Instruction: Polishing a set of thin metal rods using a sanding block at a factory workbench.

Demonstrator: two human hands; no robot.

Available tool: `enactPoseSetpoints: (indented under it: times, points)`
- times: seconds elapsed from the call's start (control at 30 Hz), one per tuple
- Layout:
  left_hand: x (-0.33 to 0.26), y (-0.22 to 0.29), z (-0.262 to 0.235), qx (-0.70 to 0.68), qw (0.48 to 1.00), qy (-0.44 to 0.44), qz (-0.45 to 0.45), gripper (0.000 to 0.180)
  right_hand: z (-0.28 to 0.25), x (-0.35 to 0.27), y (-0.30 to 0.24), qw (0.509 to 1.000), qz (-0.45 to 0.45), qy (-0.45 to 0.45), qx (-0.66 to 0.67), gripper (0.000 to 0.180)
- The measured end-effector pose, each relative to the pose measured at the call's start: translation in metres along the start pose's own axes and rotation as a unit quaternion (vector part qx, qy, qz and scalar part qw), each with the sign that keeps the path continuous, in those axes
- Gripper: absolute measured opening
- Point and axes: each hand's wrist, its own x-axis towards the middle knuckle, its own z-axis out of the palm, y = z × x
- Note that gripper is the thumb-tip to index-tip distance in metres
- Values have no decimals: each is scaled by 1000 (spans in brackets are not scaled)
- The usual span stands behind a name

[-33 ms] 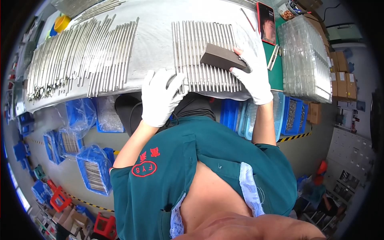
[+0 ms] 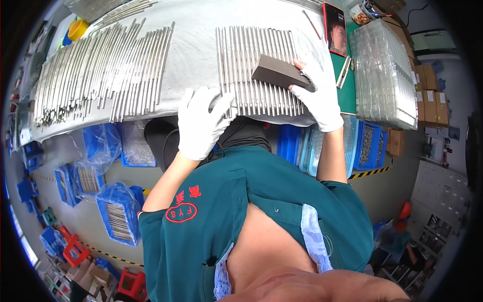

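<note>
Both of my hands wear white gloves. My right hand (image 2: 322, 96) grips one end of a dark grey-brown rectangular block (image 2: 280, 72), thumb on its near side and fingers on its far side. The block lies slantwise over a row of thin metal rods (image 2: 246, 60) set side by side on the table. At the row's near left corner is my left hand (image 2: 201, 118), its fingers bent and apart, with the thumb side against the rods' near ends. A larger spread of similar metal rods (image 2: 100, 70) lies to the left.
A red-edged phone (image 2: 334, 30) stands at the far right beside a green mat (image 2: 347, 95). Stacked clear plastic trays (image 2: 382, 75) rise at the right. A yellow cup (image 2: 77, 30) sits far left. Blue bins (image 2: 118, 211) of rods are on the floor below the table's near edge.
</note>
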Motion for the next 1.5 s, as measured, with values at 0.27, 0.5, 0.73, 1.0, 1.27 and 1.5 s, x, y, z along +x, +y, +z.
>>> enactPoseSetpoints:
  times: [0.27,0.5,0.73,1.0,1.27,1.5]
  points:
    - [7,5,-3,7,999,-43,15,48,-1,0,-5,1000,10,-2,-8,55]
    - [6,6,-5,24,999,-27,28,47,1,-2,1,998,-34,22,-53,53]
    - [4,-1,3,0,998,-27,49,60,1,2,-3,997,-68,33,-21,46]
    - [12,0,2,-28,998,-27,50,55,30,31,-41,988,-150,-28,-27,42]
    - [10,1,0,-30,998,2,55,53,14,32,-33,990,-109,-74,-40,43]
    - [13,1,-6,-41,997,-47,37,51,-8,25,-18,994,-62,-93,-13,44]
